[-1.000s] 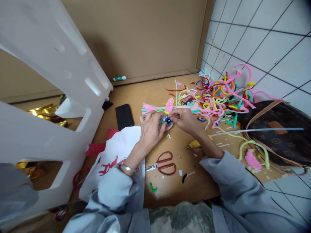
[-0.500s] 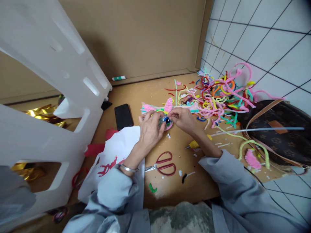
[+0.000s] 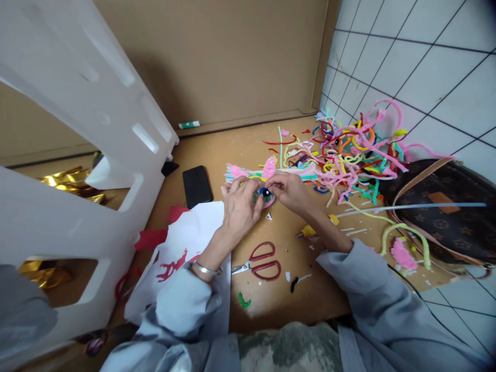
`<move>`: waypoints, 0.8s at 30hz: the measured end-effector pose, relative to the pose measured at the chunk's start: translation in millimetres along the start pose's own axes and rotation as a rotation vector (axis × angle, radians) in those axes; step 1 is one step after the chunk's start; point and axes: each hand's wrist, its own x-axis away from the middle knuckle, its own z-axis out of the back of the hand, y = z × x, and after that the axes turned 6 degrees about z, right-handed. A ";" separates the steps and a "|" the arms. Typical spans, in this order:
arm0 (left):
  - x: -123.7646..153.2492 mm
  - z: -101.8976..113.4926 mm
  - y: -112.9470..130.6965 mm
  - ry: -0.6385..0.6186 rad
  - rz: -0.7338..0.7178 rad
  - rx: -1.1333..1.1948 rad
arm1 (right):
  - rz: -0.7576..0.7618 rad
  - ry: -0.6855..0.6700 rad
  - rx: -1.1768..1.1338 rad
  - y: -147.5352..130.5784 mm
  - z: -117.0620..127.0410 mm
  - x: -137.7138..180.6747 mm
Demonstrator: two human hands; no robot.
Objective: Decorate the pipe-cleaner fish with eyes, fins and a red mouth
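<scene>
Both hands work at a small pipe-cleaner figure (image 3: 269, 202) with a pink edge and a blue-and-black eye (image 3: 266, 192). My left hand (image 3: 241, 201) is curled over its left side, thumb and fingers closed around it. From the right, my right hand (image 3: 289, 188) has thumb and forefinger pinched at the eye; whether a small piece sits between them is hidden. Just behind the hands lie a pink fluffy piece (image 3: 269, 168) and a bundle of pastel pipe cleaners (image 3: 310, 173). Red-handled scissors (image 3: 265, 262) rest on the table nearer to me.
A tangled heap of pipe cleaners (image 3: 349, 150) lies at the back right, beside a brown handbag (image 3: 461, 206). A yellow glue gun (image 3: 309, 231) with a long glue stick lies under my right forearm. At left are a black phone (image 3: 197, 186), white paper (image 3: 201, 222) and a white plastic panel (image 3: 127, 103).
My right hand's fingertips have shifted very slightly left and up at the eye. My left hand stays in place around the figure.
</scene>
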 end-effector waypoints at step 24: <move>-0.1 -1.8 0.0 0.023 -0.019 0.085 | 0.027 0.011 0.036 1.9 -3.0 2.5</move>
